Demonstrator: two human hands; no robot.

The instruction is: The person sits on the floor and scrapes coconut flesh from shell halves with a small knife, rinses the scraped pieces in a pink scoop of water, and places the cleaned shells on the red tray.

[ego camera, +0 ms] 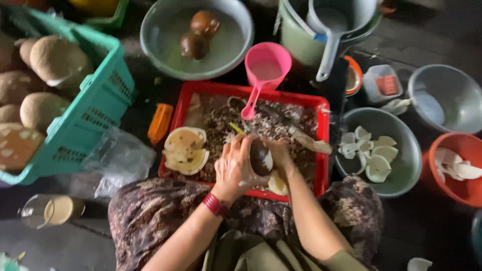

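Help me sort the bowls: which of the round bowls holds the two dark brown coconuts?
The grey-green bowl at top centre, above the red crate. Two dark coconuts lie in it; the bowls at right hold white pieces or nothing.

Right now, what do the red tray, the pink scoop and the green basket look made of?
Red tray: looks like moulded plastic, with a smooth, slightly glossy rim. Pink scoop: likely plastic, one-piece, uniformly coloured, matte. Green basket: probably plastic, with moulded slotted walls.
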